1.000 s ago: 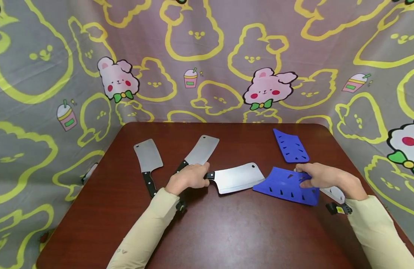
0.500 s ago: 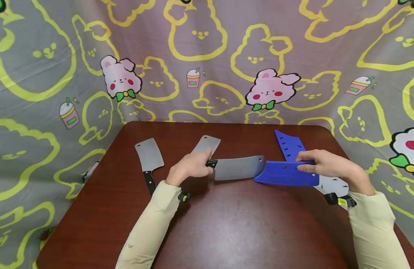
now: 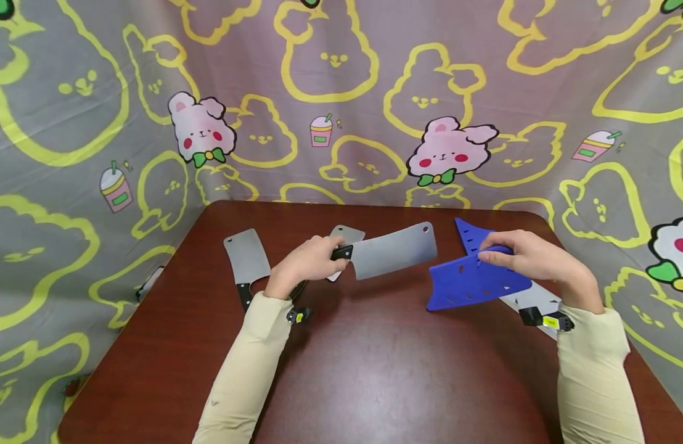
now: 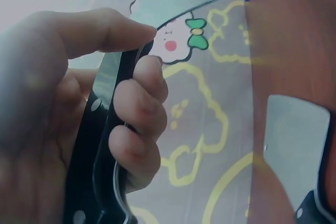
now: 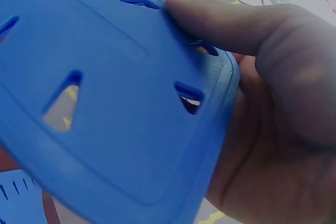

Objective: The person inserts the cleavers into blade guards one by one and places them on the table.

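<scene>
My left hand [image 3: 310, 259] grips a cleaver [image 3: 396, 251] by its black handle, the broad steel blade raised over the table and pointing right. In the left wrist view its fingers curl round the riveted handle [image 4: 89, 156], with the thumb close to the blade. On the right, my right hand [image 3: 524, 251] pinches a blue plastic blade guard [image 3: 469, 285] with triangular cutouts by its upper right part. The guard is tilted up on its long edge, its open end facing the cleaver with a gap between. In the right wrist view, the thumb lies over the guard's face [image 5: 121, 114].
Another cleaver [image 3: 247, 254] lies at the table's left. A third cleaver [image 3: 349, 234] is partly hidden behind my left hand. Behind the held guard lie a second blue guard [image 3: 466, 231] and a white guard [image 3: 541, 302]. A patterned curtain [image 3: 363, 111] surrounds the brown table [image 3: 369, 370].
Both hands have risen with the cleaver and the blue guard. The cleaver's tip has swung upward and away from the guard, opening a gap. The guard has tipped onto its edge.
</scene>
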The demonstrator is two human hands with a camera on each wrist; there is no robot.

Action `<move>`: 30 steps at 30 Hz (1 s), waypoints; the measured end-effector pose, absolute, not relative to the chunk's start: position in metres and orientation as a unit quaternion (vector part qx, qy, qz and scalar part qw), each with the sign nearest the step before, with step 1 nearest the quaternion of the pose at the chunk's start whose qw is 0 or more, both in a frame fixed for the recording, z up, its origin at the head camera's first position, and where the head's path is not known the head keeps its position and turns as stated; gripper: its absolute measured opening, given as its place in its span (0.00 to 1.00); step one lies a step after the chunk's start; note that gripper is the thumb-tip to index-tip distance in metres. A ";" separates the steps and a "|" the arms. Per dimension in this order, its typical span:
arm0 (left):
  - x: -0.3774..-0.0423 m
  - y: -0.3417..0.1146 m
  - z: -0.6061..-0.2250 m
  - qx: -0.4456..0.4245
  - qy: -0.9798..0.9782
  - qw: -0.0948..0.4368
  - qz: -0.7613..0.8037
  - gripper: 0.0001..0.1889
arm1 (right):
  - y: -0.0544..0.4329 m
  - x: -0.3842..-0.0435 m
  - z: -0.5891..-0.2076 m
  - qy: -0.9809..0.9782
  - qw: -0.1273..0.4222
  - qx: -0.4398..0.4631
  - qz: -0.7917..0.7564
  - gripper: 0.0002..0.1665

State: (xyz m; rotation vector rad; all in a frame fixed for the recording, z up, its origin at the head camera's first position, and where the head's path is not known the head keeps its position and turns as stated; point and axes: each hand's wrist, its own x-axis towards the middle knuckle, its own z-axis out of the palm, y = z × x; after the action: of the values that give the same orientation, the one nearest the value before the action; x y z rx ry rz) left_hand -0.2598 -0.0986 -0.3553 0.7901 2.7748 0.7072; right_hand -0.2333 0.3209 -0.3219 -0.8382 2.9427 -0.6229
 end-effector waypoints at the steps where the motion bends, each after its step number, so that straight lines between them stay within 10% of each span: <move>1: -0.260 -0.101 -0.354 0.265 0.930 0.086 0.240 0.08 | 0.321 -0.233 -0.321 0.943 0.004 -0.266 -0.201 0.02; 23: -0.261 -0.138 -0.337 0.258 0.891 0.015 0.373 0.24 | 0.318 -0.238 -0.324 0.798 -0.244 -0.173 -0.523 0.11; 30: -0.256 -0.141 -0.331 0.266 0.884 0.002 0.385 0.24 | 0.318 -0.238 -0.324 0.670 -0.248 -0.228 -0.661 0.10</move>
State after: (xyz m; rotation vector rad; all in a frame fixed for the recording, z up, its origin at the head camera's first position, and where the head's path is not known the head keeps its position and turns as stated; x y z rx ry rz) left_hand -0.2563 -0.1406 -0.3309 0.8336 2.7723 1.2090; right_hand -0.2384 0.3178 -0.3236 -0.8591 2.5207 -2.4866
